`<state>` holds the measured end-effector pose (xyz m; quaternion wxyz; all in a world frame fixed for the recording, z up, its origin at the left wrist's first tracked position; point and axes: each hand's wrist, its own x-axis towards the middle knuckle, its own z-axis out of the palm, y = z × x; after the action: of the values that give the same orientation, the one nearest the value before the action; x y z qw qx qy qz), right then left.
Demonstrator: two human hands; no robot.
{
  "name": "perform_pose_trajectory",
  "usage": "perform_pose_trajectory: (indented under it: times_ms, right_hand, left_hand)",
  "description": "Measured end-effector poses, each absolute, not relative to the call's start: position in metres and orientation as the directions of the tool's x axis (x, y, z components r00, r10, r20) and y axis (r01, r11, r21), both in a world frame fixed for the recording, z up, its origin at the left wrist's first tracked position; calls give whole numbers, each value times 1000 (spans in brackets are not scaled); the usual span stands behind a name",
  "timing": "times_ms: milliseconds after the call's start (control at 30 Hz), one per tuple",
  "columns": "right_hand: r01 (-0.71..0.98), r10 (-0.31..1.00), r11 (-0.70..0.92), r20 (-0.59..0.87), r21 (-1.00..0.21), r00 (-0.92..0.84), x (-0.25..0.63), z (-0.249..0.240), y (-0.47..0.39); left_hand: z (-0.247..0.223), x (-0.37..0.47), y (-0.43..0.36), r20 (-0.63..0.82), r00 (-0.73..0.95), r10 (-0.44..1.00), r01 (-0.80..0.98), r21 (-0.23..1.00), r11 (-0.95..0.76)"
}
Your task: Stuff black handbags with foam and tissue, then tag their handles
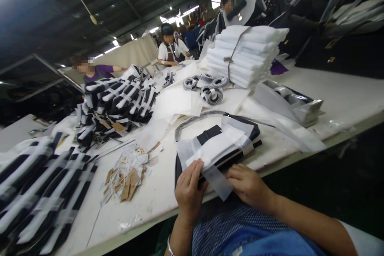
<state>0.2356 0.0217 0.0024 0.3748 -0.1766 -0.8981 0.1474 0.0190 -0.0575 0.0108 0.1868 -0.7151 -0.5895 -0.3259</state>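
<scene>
Near the table edge (156, 219), left hand (188, 192) grips black bag (209, 134), right hand (248, 188) pinching translucent strip (217, 182).

The left edge cuts off the wrapped bundles (36, 198), the right edge a black bag (348, 54). Any print on the loose tags (130, 184) is too small to read, and white sheeting (217, 149) hides much of the handbag (209, 134).

The right grip (247, 183) pinches a strip (216, 182) on a black bag (228, 161).
</scene>
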Motion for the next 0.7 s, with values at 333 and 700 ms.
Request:
perform_pose_trajectory:
  times_ms: [333,700]
  right_hand:
    - [1,297,895,594,-446,-748,242,-7,-30]
    - [122,311,931,572,-344,-759,214,85,89]
  left_hand:
    - [10,23,-56,700,72,711,971,113,-211]
    - [17,27,-55,743,69,665,968,113,-226]
